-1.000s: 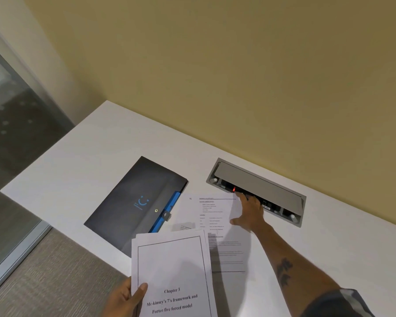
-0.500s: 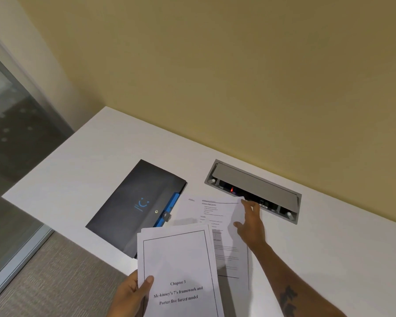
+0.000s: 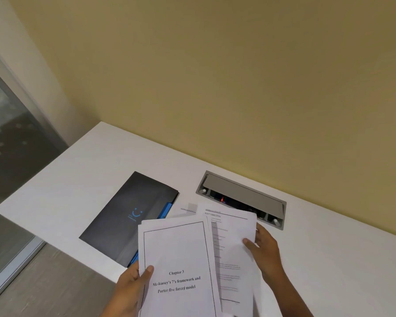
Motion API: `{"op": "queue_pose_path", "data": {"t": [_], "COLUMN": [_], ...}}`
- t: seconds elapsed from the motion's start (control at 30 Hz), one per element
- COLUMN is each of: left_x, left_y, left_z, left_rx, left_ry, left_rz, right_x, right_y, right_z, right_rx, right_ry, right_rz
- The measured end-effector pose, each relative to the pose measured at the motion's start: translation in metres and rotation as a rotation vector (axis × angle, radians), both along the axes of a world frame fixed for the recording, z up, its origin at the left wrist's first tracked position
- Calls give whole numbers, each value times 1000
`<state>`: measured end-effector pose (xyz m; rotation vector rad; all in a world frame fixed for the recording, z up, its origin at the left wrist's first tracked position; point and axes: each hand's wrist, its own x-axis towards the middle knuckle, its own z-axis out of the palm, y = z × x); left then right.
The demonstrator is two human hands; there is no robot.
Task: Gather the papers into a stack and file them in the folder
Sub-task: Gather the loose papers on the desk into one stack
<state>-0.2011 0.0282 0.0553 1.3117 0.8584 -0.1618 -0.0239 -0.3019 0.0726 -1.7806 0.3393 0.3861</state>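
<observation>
My left hand (image 3: 133, 286) grips a stack of white papers (image 3: 176, 259) by its lower left edge; the top page reads "Chapter 3". My right hand (image 3: 264, 250) pinches the right edge of a single printed sheet (image 3: 233, 245), lifted off the table and held just right of the stack, partly tucked behind it. Another sheet (image 3: 188, 209) lies flat on the table, mostly hidden behind the held papers. The dark grey folder (image 3: 128, 216) with a blue smile logo and blue inner edge lies closed on the white table (image 3: 66, 179), left of the papers.
A grey recessed cable box (image 3: 242, 195) with its lid tilted open and a red light sits in the table near the yellow wall. The table's front edge runs diagonally at lower left, with floor and a glass panel beyond.
My right hand has lifted the printed sheet off the table and drawn it toward me, beside the stack. The stack in my left hand has risen slightly.
</observation>
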Motion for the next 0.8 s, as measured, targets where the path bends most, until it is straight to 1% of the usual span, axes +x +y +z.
{"op": "queue_pose_path", "data": {"t": [0.13,0.27,0.4,0.5,0.6,0.73,0.8], "left_x": [11,19,22,22,23,19,16], "left_y": [-3,-4,-4,-3,-3,6,10], "left_z": [6,6,7,7,9,9,8], "left_rx": [-21,-65,-116,-129,-134,-17,65], "left_ry": [-8,54,119,158,171,152,150], "left_rz": [-56,-109,-132,-188,-169,-213,-247], "right_x": [-12,-30,-44,-52,-52,-45,-36], "right_y": [-2,11,30,45,53,62,66], "right_z": [21,26,23,28,23,25,22], "right_rx": [135,240,238,223,231,253,200], "right_ry": [86,136,152,165,172,215,247], "right_rz": [55,112,162,205,230,262,316]}}
